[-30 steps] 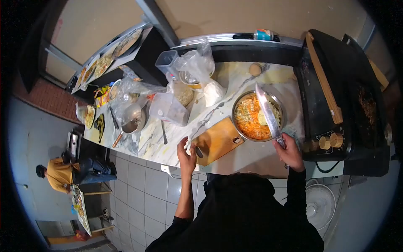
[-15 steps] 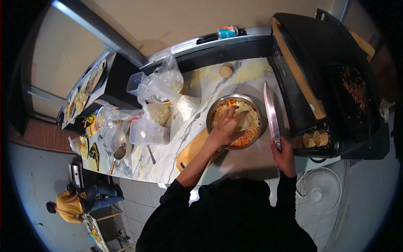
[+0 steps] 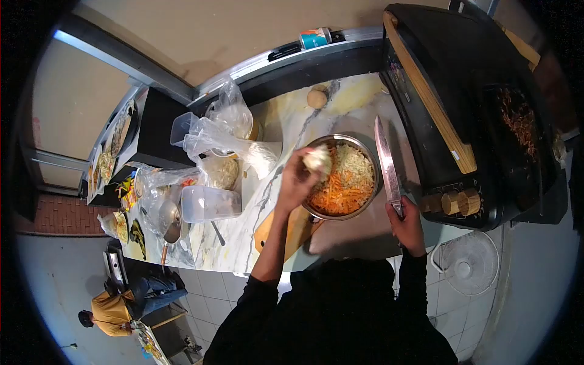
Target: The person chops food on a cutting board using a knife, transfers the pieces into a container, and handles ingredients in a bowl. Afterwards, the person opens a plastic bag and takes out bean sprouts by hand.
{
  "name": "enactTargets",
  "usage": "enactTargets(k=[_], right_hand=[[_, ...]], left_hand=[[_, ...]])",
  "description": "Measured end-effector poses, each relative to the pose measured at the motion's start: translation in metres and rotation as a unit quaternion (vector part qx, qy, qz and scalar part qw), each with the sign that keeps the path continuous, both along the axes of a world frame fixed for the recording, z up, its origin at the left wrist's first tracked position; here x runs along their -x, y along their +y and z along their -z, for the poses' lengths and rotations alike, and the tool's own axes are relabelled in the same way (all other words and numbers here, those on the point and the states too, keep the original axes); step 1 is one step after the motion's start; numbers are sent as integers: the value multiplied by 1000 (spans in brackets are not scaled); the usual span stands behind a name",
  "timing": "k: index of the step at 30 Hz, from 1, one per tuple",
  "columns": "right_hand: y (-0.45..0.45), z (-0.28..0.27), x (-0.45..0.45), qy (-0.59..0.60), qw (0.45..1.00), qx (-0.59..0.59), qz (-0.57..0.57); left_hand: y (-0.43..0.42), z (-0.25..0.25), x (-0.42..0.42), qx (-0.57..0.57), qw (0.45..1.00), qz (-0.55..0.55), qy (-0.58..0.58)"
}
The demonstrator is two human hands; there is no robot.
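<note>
My left hand is closed on a pale cabbage piece, over the left rim of a round metal bowl. Shredded orange carrot and pale chopped cabbage fill the bowl. To its right, my right hand grips the handle of a large knife, whose blade points away from me and lies apart from the bowl. A wooden cutting board lies partly under my left forearm.
Plastic bags, a clear container and a pan stand to the left. At the right is a black grill. A round brown object sits behind the bowl. A person works at the far lower left.
My left hand reached into the bowl, then came up at its left side with the cabbage piece. The knife moved from over the bowl to its right, still in my right hand.
</note>
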State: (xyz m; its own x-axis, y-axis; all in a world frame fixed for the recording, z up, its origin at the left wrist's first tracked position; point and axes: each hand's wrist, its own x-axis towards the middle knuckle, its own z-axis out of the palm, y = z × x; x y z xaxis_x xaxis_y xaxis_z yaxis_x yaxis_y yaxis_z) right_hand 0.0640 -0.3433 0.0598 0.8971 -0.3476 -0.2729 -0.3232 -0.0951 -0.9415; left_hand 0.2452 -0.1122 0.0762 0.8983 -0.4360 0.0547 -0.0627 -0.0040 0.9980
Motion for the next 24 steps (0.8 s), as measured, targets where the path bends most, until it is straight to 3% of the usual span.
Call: enactTargets(k=[1,3,5,8,9,11,13,15,20,24], right_hand=[[1,-1,0,-3,1000,3,0],[2,-1,-1,-1,1000,8,-1],[4,-1,-3,-1,1000,14,-6],[6,-1,-4,15,999,36,-12],[7,0,-5,19,999,39,-13],[9,1,-5,24,999,44,-14],[11,3,-4,16,1000,25,-4],[12,5,-4,6,999,36,-4],[12,11,1,-2,997,76,-1],[15,8,1,8,998,63,1]], left_hand=[[6,-8,-4,42,999,-22,12],[16,-21,-10,-38,997,-53,-42],[20,-37,-12,-51,996,-52,-61],[17,-48,-16,-125,981,-4,-149],[15,-45,-18,-125,981,-5,-148],[13,-35,-23,-189,943,84,-261],[7,-4,-22,-175,947,96,-251],[4,19,-23,-264,885,138,-357],[0,6,-29,-230,906,85,-345],[-1,-15,-20,-276,923,56,-262]])
